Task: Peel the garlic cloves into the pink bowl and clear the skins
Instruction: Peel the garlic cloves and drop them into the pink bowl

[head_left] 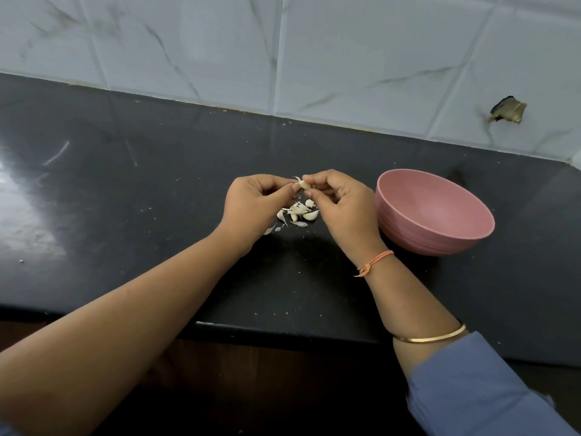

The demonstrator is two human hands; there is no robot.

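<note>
Garlic clove (303, 184) is a little above the middle of the frame, lifted off the counter and pinched between both hands. The thumb and forefinger of the right hand (342, 206) close narrowly on its right side, with the other fingers curled loosely behind. The left hand (251, 206) pinches it from the left. A thin flake of skin stands up at the top of the clove.

I think the clove is the first risk. It is small, smooth and rounded, so once the skin comes off it may slip from the fingertips (309, 194) and fall on the counter, not into the bowl. The skin looks papery and very light. A pull that is too quick may tear it into small pieces, and these may scatter or stick to the fingers.

Just below the hands lies a small heap of cloves and skins (300, 212), pale curved pieces mixed with white flakes. Because they lie together, clearing the skins may carry away a clove by mistake.

The pink bowl (408, 237) stands just to the right of the right hand. It is round and matt, with faint ridges on its outer wall, and I see nothing inside it. A wrist that swings right may knock it.

The countertop (157, 184) is dark, polished and speckled, so it shows crumbs well. Behind it, across the top of the frame, are glossy tiles (345, 42) with marble veins, one of them with a broken hole (507, 110) at the upper right.
</note>
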